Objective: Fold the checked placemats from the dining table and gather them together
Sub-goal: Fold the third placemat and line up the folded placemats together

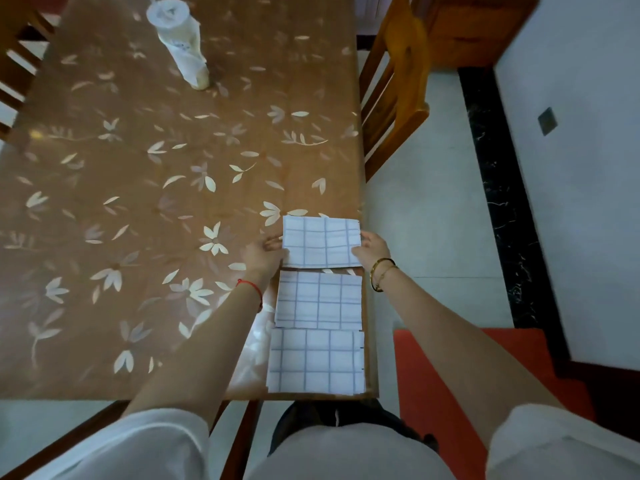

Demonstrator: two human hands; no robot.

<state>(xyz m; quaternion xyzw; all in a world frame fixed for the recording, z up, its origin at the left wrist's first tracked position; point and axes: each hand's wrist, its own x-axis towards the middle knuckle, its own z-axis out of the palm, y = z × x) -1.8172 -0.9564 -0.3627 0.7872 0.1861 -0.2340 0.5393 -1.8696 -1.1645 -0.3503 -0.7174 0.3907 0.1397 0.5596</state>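
From your head camera, three checked placemats lie in a column along the right edge of the surface (145, 209), and you are reaching to the one furthest from you. That far placemat (322, 241) sits at about one o'clock from the picture's centre, already reduced to a small rectangle, and you have it between both hands: your left hand (265, 256) is at its nine o'clock edge and your right hand (373, 247) at its three o'clock edge. Each grip looks narrow, fingers closed onto the cloth's side rather than spread flat over it, which suits lifting or sliding the piece whole so the fold does not spring open. The middle placemat (318, 300) lies just toward you, at six o'clock from the held one, with a thin strip of the surface showing between them; the near placemat (316, 361) follows at six o'clock again, touching or all but touching the middle one, close to the surface's near edge. All three look folded, so I judge that gathering is the step in hand, most likely bringing the far one back over its neighbours. A plastic-wrapped roll (180, 39) stands well apart at eleven o'clock, out of your way.
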